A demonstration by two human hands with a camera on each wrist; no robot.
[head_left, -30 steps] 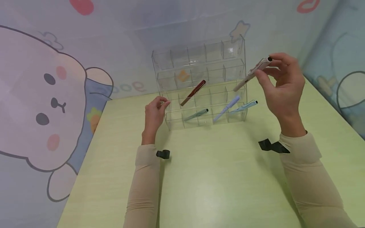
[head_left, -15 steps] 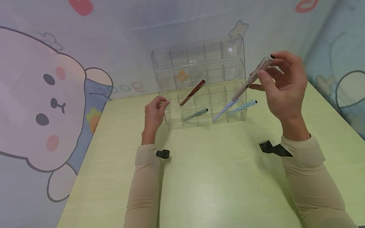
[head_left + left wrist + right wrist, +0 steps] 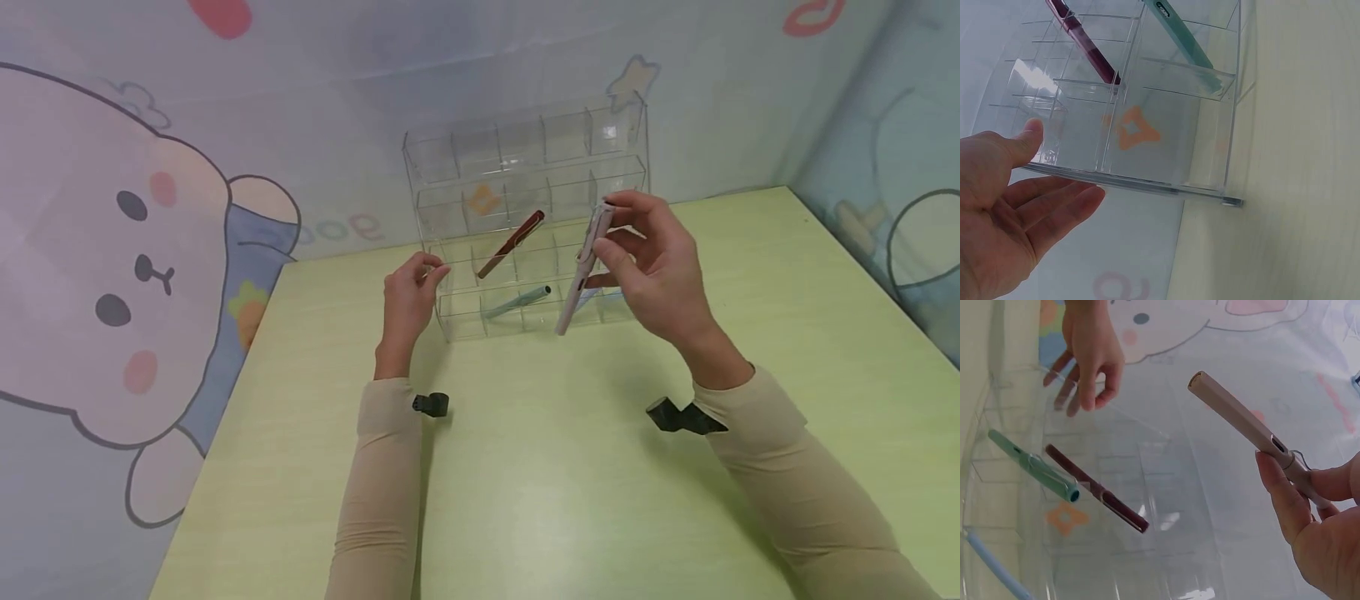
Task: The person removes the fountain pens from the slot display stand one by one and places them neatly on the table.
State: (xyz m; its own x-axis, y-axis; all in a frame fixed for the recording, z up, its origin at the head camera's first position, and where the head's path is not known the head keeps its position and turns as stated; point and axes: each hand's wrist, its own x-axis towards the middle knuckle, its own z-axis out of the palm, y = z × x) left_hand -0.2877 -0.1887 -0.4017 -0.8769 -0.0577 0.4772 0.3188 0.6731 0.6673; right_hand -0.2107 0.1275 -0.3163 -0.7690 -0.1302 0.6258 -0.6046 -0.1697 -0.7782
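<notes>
My right hand [image 3: 656, 271] pinches a pale pinkish-grey pen [image 3: 585, 267] near its clip end, thumb against fingers. The pen slants over the front of a clear acrylic rack [image 3: 525, 171], its plain end pointing down and left. My left hand [image 3: 997, 194] holds the rack's left side panel [image 3: 1147, 185] between thumb and fingers. A dark red pen [image 3: 512, 243] leans in the second tier from the bottom. In the bottom tier lies a green pen [image 3: 517, 302]. A pale blue pen [image 3: 997, 565] shows at the right wrist view's lower left; my right hand mostly hides that area from the head.
The rack has several stepped tiers divided into compartments and stands at the back of the pale yellow-green table [image 3: 525, 467]. Behind it hangs a cartoon-printed cloth [image 3: 337, 100]. Small black cameras [image 3: 686, 417] stick out from both cuffs.
My right hand has carried the pinkish-grey pen left and down, from beyond the rack's right side to across its lower front; the pen now stands steeper. My left hand stays at the rack.
</notes>
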